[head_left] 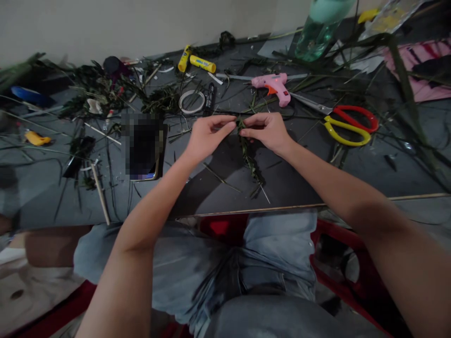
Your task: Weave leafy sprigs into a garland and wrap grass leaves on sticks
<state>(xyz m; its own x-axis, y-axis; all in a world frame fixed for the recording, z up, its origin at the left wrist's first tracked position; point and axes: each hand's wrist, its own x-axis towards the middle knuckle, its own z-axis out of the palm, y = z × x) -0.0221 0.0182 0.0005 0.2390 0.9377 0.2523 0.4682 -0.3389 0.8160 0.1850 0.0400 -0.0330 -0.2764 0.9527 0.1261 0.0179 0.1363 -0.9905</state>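
Observation:
Between both hands is a dark green braided leaf strip [249, 158], running from my fingertips down toward the table's front edge. A thin pale stick [265, 193] pokes out at its lower end. My left hand [211, 134] pinches the strip's top end between thumb and forefinger. From the other side my right hand [268, 131] pinches the same end, its fingertips close to the left ones. A pink glue gun [273, 83] with a small red light lies behind my right hand. Scissors [347, 123] with one red and one yellow handle rest to the right.
On the left lie a phone [160, 155] with a blurred screen and a wooden stick [100, 192]. Behind are a roll of white tape [192, 101], a black marker [210, 96] and yellow glue tubes [202, 63]. A green bottle [315, 37] stands at the back. Leaf scraps are strewn about.

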